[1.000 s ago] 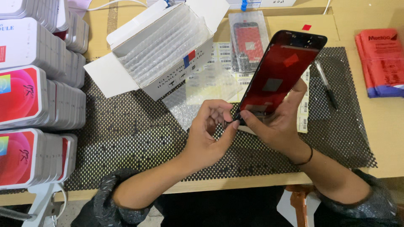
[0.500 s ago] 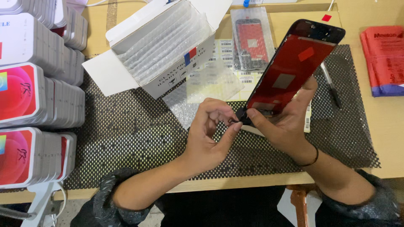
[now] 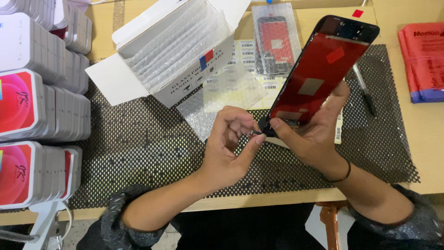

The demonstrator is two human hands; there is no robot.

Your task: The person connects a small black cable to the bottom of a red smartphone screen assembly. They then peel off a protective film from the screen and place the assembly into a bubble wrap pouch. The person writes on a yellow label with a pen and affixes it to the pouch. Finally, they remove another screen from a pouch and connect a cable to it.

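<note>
Red film covers the back of the phone screen panel (image 3: 321, 74), which is held tilted above the middle of the desk (image 3: 430, 139), its black top end pointing toward the far right corner. The right hand (image 3: 314, 132) is closed around the panel's lower end, thumb on the red face and fingers wrapped behind it. The left hand (image 3: 231, 143) is pinched shut, thumb and forefinger meeting on a small dark tab (image 3: 255, 133) at the panel's bottom corner, touching the right thumb's tip. Both hands hover over a black mesh mat (image 3: 138, 148) that spreads across the desk's centre. Toward the far edge sits an open white cardboard box (image 3: 171, 51) filled with bubble-wrap sleeves, and just beside it lies another screen in a clear bag (image 3: 276, 41) on barcode label sheets (image 3: 247, 48). A loose bubble-wrap sleeve (image 3: 222, 99) lies on the mat below the box. Stacks of white flat boxes with red faces (image 3: 32, 102) line the left edge. A red packet (image 3: 423, 60) rests at the right edge, and a black pen (image 3: 364, 90) lies just right of the panel.
</note>
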